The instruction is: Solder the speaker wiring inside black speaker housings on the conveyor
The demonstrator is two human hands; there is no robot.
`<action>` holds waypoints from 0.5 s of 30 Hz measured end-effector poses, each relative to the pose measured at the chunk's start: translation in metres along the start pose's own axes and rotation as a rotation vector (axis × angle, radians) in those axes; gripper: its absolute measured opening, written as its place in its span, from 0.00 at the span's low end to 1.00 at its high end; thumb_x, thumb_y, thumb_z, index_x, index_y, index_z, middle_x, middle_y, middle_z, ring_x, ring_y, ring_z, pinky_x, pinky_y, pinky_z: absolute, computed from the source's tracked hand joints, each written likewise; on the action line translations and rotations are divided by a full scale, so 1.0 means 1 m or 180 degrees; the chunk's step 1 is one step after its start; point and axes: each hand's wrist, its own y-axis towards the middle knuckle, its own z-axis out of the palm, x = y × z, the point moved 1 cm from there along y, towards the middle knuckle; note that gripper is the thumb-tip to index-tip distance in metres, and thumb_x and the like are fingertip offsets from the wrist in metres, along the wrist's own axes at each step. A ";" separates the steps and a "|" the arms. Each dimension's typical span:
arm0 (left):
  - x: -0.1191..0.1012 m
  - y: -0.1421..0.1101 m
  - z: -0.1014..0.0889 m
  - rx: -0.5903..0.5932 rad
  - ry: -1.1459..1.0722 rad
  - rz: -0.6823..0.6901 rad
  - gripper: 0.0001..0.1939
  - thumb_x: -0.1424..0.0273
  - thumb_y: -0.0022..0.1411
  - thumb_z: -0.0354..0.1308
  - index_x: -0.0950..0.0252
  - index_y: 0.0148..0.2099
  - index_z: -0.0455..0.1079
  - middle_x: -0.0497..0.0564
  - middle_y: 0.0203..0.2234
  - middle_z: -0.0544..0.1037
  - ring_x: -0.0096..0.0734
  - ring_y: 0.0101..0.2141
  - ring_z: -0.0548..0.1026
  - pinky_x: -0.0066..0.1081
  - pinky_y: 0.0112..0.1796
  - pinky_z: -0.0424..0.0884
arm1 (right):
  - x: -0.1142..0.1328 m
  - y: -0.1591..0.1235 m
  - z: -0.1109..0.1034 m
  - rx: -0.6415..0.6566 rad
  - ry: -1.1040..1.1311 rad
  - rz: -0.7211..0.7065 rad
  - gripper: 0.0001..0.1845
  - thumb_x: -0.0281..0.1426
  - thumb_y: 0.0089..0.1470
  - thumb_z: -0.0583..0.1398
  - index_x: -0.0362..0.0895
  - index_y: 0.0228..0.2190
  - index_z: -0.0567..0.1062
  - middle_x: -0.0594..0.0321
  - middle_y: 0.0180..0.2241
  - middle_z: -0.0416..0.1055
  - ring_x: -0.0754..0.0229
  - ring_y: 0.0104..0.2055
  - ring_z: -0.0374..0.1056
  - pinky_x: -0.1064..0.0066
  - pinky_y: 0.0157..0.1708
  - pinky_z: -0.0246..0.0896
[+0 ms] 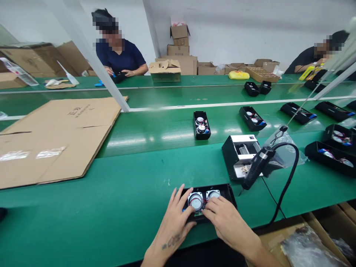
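Observation:
A black speaker housing (pixel 226 193) with two round silver drivers lies on the green bench right in front of me. My left hand (pixel 175 218) rests on its left end, fingers spread over the left driver (pixel 195 200). My right hand (pixel 224 217) lies on its near edge, fingers bent and pressing on the small parts between the drivers; what they hold, if anything, is hidden. A black electric screwdriver (pixel 257 167) hangs on its cable just right of the housing, tip down.
A black and silver fixture box (pixel 239 154) stands behind the housing. More open housings (pixel 201 125) lie along the belt and at the right. A large flat cardboard sheet (pixel 55 137) covers the left. Two other people work at the far side. Cardboard boxes (pixel 303 241) stand below right.

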 end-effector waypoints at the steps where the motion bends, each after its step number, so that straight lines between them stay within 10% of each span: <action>1: 0.000 0.000 0.001 0.0017 -0.0007 0.0040 0.25 0.79 0.53 0.76 0.60 0.52 0.76 0.60 0.71 0.68 0.65 0.75 0.56 0.71 0.68 0.62 | -0.001 0.002 0.001 0.0077 0.0028 0.0000 0.15 0.14 0.61 0.60 0.42 0.43 0.80 0.58 0.41 0.79 0.50 0.44 0.72 0.58 0.47 0.65; 15: 0.003 0.008 -0.001 0.0531 0.0139 0.0380 0.13 0.70 0.60 0.75 0.60 0.47 0.81 0.52 0.69 0.73 0.71 0.76 0.52 0.78 0.69 0.54 | -0.012 0.006 0.001 0.0427 0.0717 0.0111 0.16 0.14 0.56 0.58 0.43 0.36 0.80 0.59 0.38 0.80 0.52 0.49 0.72 0.60 0.57 0.67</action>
